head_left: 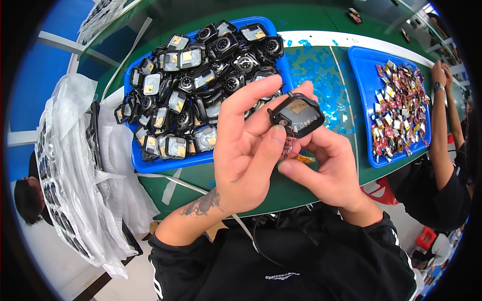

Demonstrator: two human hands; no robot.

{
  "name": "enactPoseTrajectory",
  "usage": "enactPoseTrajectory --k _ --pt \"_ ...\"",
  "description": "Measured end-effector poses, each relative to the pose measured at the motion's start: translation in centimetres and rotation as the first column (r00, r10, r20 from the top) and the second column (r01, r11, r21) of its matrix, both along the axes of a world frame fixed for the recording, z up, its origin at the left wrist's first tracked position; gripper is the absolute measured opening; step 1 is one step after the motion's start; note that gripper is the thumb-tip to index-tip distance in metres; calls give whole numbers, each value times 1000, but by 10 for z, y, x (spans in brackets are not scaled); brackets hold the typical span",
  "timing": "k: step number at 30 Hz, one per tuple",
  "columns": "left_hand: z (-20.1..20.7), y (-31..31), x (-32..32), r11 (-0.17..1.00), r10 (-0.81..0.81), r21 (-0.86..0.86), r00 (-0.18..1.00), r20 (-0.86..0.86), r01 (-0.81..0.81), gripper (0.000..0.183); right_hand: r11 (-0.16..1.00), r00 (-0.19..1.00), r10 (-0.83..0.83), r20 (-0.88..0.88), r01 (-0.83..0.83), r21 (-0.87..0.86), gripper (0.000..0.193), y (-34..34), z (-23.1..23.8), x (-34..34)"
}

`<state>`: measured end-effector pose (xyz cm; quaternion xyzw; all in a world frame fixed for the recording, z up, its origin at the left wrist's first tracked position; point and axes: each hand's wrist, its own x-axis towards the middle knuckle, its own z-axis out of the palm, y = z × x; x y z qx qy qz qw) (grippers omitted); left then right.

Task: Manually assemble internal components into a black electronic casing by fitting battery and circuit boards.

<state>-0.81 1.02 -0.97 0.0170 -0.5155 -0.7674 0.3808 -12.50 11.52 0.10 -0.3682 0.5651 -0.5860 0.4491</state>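
Black plastic frames the square watch case [297,116] that the person before me holds up over the near edge of a green table [316,17], tilted, its grey face with a tan sticker turned upward. The left hand [243,158] grips it, the thumb pressed at the case's lower corner and the other fingers behind it, the forefinger stretched out past the rest. From that same corner hangs a small red-and-gold part [305,159]; the right hand [326,163] closes about it, thumb on the near side and curled fingers just under the case, though exactly where the fingertips meet is hidden from me. Beyond the left hand sits a blue tray [173,165] heaped with black watch cases [186,83], some showing round dark backs, others grey faces with tan stickers. Scraps of blue film [306,62] litter the tabletop between that tray and a second blue bin [364,95] on the right, filled with a jumble of small red, white and yellow pieces [396,108]. Cloudy plastic wrapping [130,185] drapes down at the far left. Over on the right, another person's forearm [440,125] reaches up beside the second bin.
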Motion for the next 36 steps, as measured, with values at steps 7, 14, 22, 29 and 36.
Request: enactPoseTrajectory --k 7,14,22,29,36 --pt "15 -8 5 737 378 -661 899 223 -145 33 924 579 -345 -739 71 -376 22 -2 16 -14" --pt "11 -14 8 492 475 -859 871 127 -143 34 930 650 -266 -712 -20 -366 24 10 23 -19" --pt "15 -6 11 518 439 -854 872 216 -49 35 994 997 12 82 -3 -107 11 14 15 -34" --pt "14 -8 9 950 61 -284 816 574 128 21 994 995 70 75 -75 73 16 15 12 -40" --pt "8 -5 6 970 -211 224 761 613 89 17 997 992 -77 95 74 38 12 8 21 -27"
